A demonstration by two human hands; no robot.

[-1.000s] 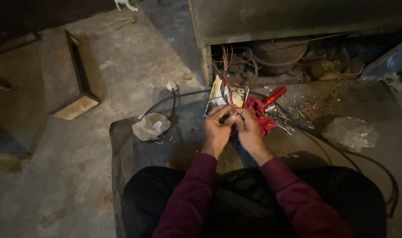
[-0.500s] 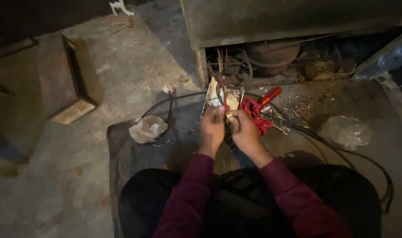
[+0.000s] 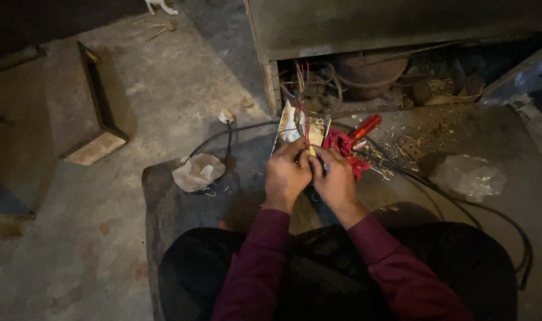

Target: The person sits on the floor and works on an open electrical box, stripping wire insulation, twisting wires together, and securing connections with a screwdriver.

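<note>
Both hands pinch thin wires [image 3: 305, 128] on the floor before the open machine base: left hand [image 3: 287, 175] and right hand [image 3: 335, 178], fingers clamped together. Judgement: grip near the ends, keep strands separate from the red-handled tool [image 3: 364, 128].

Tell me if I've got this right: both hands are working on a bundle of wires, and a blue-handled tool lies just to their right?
Not quite. The tool has a red handle, not blue, as the head view shows. The rest holds: the left hand and right hand meet at the bundle of wires, and the tool lies just to their right.
</note>
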